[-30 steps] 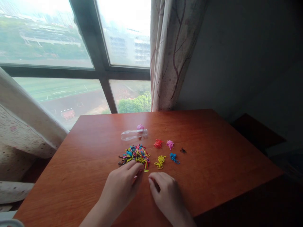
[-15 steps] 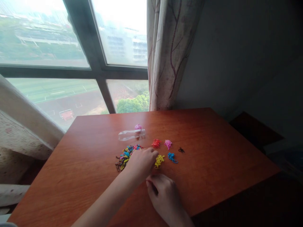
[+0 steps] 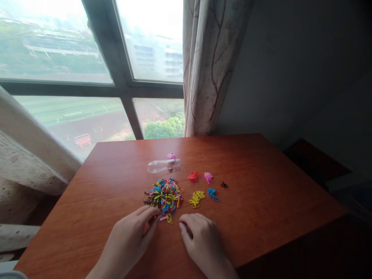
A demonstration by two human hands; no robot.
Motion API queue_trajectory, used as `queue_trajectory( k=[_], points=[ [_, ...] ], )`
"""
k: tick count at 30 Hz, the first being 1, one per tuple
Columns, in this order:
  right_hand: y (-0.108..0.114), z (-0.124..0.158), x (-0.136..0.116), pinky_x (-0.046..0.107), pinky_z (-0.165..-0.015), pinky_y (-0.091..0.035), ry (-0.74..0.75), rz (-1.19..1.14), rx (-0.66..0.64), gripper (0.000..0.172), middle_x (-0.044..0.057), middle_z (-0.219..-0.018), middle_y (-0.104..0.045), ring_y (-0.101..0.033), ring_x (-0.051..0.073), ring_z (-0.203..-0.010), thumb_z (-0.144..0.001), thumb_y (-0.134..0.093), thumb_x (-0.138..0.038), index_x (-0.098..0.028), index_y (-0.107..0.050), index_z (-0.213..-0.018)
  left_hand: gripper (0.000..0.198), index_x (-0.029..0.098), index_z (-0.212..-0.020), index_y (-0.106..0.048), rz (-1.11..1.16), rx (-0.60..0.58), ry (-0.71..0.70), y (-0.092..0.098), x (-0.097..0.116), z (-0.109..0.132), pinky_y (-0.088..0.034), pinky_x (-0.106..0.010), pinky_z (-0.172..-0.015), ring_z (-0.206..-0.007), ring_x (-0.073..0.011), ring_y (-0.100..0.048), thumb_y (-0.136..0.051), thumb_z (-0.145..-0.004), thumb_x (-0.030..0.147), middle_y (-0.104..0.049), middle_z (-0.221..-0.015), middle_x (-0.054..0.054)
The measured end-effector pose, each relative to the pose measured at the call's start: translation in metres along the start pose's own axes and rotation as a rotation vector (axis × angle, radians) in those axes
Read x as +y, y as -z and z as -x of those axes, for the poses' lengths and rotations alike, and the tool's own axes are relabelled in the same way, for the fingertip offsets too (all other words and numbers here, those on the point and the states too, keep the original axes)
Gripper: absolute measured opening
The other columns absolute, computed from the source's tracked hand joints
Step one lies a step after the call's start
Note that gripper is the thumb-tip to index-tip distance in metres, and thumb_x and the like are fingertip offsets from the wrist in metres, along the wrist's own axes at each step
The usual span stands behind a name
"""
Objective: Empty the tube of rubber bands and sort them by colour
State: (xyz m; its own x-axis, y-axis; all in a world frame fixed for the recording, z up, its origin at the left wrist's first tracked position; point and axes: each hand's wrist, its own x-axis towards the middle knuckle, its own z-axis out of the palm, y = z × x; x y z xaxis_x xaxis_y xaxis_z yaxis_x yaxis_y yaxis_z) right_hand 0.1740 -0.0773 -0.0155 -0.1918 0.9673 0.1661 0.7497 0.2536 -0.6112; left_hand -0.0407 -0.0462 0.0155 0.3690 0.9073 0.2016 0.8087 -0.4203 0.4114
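Note:
A mixed heap of small coloured bands (image 3: pixel 165 193) lies on the brown table. At its near left edge is my left hand (image 3: pixel 133 228), thumb and fingertips close together; what is between them, if anything, is too small to make out. My right hand (image 3: pixel 200 236) rests on the table to the right, fingers curled, its fingertips partly hidden. Beyond it are separate little piles: yellow bands (image 3: pixel 197 198), blue bands (image 3: pixel 213 194), red bands (image 3: pixel 193 176), pink bands (image 3: pixel 207 177) and black bands (image 3: pixel 224 185).
Behind the heap lies a clear plastic bottle or bag (image 3: pixel 162 166) with a purple object (image 3: pixel 171 156) at its far side. The table (image 3: pixel 261 193) meets a window and a curtain (image 3: pixel 203 77) at the back. A round rim (image 3: pixel 13 274) shows at the lower left corner.
My left hand has moved from beside the yellow pile back to the near edge of the mixed heap, uncovering both. My right hand has stayed in place. The camera view has shifted slightly.

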Motion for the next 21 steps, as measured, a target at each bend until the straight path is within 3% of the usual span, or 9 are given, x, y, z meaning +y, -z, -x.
queue_trajectory(
  k=[8,17,21],
  points=[
    [-0.001,-0.008,-0.005,0.027,-0.064,-0.032,-0.026,0.046,0.011,0.014,-0.004,-0.076,-0.068,-0.062,0.015,-0.071,-0.087,-0.057,-0.012,-0.025,-0.063,-0.085,0.018,0.024,-0.097,-0.065,0.031,0.222,-0.071,-0.017,-0.003,0.021,-0.051,-0.019,-0.059,-0.064,-0.0128,-0.069,-0.046,-0.094,0.024,-0.072,-0.078,0.002],
    [-0.011,-0.02,-0.019,0.025,-0.06,-0.034,-0.121,0.13,0.066,0.015,-0.003,-0.075,-0.07,-0.066,0.017,-0.069,-0.082,-0.07,-0.02,-0.026,-0.065,-0.094,0.021,0.022,-0.098,-0.063,-0.128,0.28,-0.174,-0.022,-0.001,0.024,-0.05,-0.024,-0.059,-0.061,-0.0148,-0.067,-0.042,-0.096,0.023,-0.07,-0.076,-0.001],
    [-0.013,-0.023,-0.021,0.026,-0.058,-0.034,-0.115,0.159,0.082,0.012,-0.002,-0.074,-0.07,-0.067,0.018,-0.067,-0.083,-0.07,-0.021,-0.025,-0.065,-0.094,0.022,0.021,-0.097,-0.063,-0.188,0.217,-0.211,-0.024,0.002,0.024,-0.05,-0.026,-0.061,-0.064,-0.0158,-0.067,-0.042,-0.096,0.018,-0.07,-0.077,-0.001]
  ],
)
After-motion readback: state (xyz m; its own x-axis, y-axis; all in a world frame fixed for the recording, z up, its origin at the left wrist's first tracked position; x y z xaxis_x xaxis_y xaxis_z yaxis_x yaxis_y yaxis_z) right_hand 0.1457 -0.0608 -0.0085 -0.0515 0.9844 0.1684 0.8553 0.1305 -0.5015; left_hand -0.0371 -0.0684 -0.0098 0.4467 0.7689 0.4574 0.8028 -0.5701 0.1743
